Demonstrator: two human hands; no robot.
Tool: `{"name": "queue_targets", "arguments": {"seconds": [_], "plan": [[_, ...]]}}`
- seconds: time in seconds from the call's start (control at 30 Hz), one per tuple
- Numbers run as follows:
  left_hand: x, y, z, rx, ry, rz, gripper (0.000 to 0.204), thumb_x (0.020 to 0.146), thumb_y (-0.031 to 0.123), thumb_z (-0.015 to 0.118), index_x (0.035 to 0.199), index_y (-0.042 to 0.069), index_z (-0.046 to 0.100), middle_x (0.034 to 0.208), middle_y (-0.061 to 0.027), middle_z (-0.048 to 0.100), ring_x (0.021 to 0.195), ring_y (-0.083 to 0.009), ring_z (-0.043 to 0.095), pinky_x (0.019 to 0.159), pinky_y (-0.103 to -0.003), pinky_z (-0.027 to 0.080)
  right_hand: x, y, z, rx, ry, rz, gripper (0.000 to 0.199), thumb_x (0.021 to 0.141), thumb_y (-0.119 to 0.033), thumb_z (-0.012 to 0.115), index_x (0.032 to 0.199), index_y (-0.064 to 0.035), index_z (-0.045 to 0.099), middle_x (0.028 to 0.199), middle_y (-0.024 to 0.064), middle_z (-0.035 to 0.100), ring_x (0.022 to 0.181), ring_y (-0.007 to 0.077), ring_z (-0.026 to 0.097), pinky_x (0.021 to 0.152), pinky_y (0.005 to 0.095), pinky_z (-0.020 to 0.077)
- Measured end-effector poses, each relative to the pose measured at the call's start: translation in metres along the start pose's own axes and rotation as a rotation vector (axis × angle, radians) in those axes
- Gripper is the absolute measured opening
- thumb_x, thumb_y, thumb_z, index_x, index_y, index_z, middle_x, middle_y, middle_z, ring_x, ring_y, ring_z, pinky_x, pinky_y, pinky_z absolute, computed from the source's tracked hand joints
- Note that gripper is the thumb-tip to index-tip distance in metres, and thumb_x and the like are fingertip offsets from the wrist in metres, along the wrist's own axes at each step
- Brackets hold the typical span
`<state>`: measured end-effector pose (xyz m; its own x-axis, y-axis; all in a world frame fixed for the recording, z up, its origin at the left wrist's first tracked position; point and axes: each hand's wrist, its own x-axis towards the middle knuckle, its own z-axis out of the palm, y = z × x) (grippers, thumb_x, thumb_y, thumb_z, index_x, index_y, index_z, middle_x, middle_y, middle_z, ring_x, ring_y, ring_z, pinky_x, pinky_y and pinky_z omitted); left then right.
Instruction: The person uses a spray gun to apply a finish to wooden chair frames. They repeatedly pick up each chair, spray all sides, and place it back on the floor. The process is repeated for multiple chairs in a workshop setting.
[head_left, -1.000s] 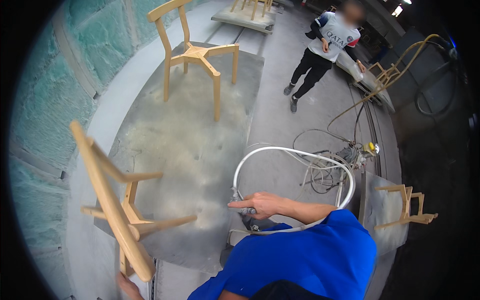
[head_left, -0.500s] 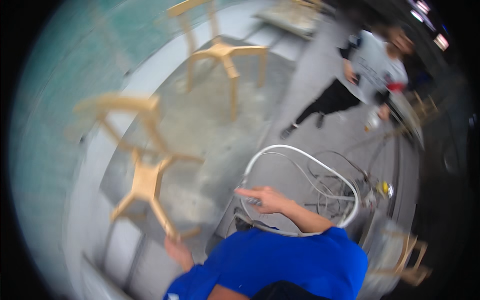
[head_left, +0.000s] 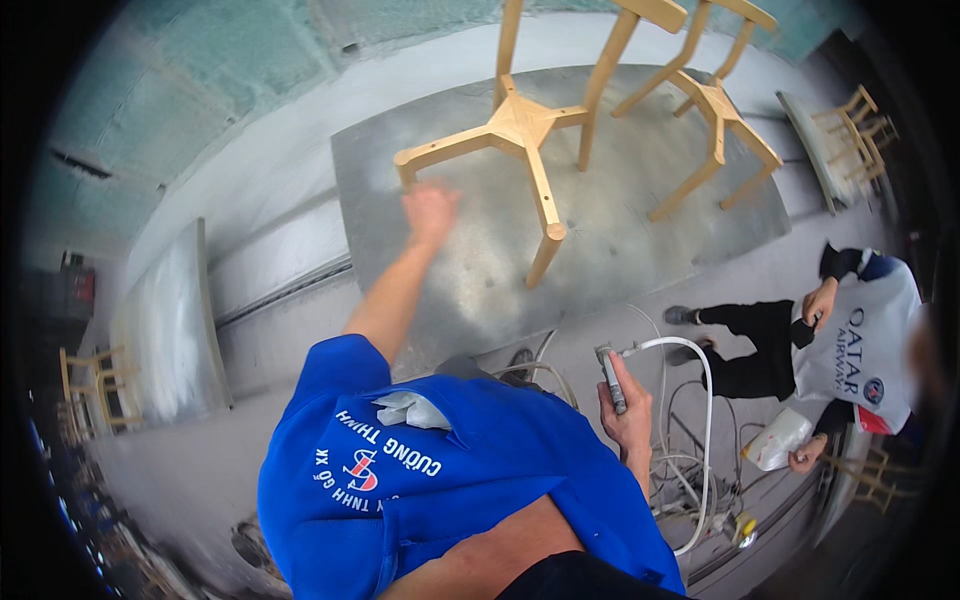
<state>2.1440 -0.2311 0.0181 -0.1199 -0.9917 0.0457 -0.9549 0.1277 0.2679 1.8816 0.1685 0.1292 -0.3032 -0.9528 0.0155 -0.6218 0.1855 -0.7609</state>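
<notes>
A light wooden chair frame (head_left: 522, 125) without a seat panel stands on a grey metal-topped table (head_left: 470, 290), its cross-shaped support facing up. My left hand (head_left: 432, 212) is just below the end of its left front leg; the fingers are blurred but look spread, and I see nothing in them. Whether they touch the leg, I cannot tell. Close to my body, my right hand (head_left: 630, 410) is closed around a grey metal air gun (head_left: 612, 380) with a white hose (head_left: 706, 430) running from its top. A second similar chair frame (head_left: 713, 100) stands farther right on the table.
At the right a person (head_left: 860, 340) in a white shirt holds a whitish container (head_left: 778, 440). Tangled hoses (head_left: 680, 470) lie on the floor at my right. Left is another metal-topped table (head_left: 170, 320) with chairs (head_left: 100, 385) beyond it. More chairs (head_left: 860, 130) stand at the far right.
My view has swung round, so the table and both chairs appear farther right. My left hand, earlier at a leg end of the near chair, is now by a leg at its left.
</notes>
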Motion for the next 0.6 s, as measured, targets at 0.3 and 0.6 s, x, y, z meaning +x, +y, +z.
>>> {"name": "queue_targets", "arguments": {"seconds": [0.3,0.6], "plan": [[0.120,-0.068,-0.042,0.297,-0.083,0.115,0.038,0.087,0.040,0.077,0.115,0.014,0.076,0.120,-0.0090,0.070,0.122,-0.0290,0.061,0.098,-0.052,0.043,-0.009,-0.050,0.048,-0.084,0.156,0.051,0.061,0.086,-0.005,0.075,0.144,-0.0184,0.061,0.104,0.0199,0.073,0.091,0.0394,0.071,0.081,0.0419,0.0562],[0.138,-0.089,-0.026,0.209,-0.057,0.292,0.031,0.082,0.038,0.075,0.098,0.011,0.079,0.102,-0.0093,0.075,0.106,-0.0296,0.068,0.101,-0.051,0.042,0.030,-0.113,0.104,-0.067,0.087,0.006,0.062,0.089,-0.009,0.075,0.147,-0.0232,0.058,0.104,0.0204,0.072,0.092,0.0411,0.070,0.081,0.0438,0.0564]]}}
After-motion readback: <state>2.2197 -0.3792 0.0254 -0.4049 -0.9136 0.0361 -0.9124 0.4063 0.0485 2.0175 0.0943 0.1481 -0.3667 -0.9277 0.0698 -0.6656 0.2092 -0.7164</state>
